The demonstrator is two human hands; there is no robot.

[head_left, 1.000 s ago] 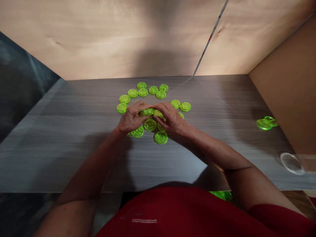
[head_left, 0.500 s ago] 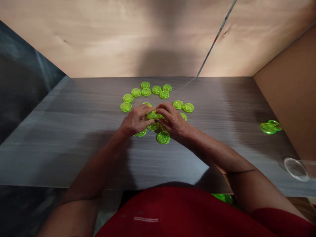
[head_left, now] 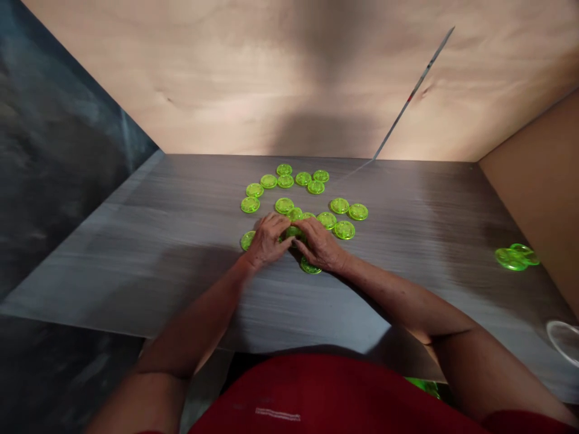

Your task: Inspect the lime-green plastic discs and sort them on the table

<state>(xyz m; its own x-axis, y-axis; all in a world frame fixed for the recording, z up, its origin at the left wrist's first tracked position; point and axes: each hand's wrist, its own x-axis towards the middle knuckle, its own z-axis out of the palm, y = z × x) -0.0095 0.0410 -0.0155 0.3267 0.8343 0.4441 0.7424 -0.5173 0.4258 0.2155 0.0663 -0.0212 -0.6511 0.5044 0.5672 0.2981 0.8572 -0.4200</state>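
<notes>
Translucent neon-green plastic discs with a raised pattern, like toy coins, lie flat on a grey wood-grain table (head_left: 149, 223). My left hand (head_left: 270, 239) and my right hand (head_left: 318, 244) meet over the near part of the group, fingers curled and thumbs almost touching. Between them a green disc (head_left: 294, 232) is gripped from both sides; my fingers partly cover it. One disc (head_left: 310, 266) pokes out under my right hand, and another disc (head_left: 248, 240) lies beside my left. Just beyond my fingertips sit several more, among them a disc (head_left: 284, 205).
An arc of discs (head_left: 268, 181) lies toward the light wooden back panel (head_left: 217, 90). A small pile of discs (head_left: 511, 259) rests far right by the side panel (head_left: 543, 181). A clear round rim (head_left: 563, 340) shows at the right edge. Green pieces (head_left: 425, 386) show below the table.
The view has shifted, so the table sits lower and further right. My hands have come nearer to me relative to the discs, uncovering several discs beyond my fingertips.
</notes>
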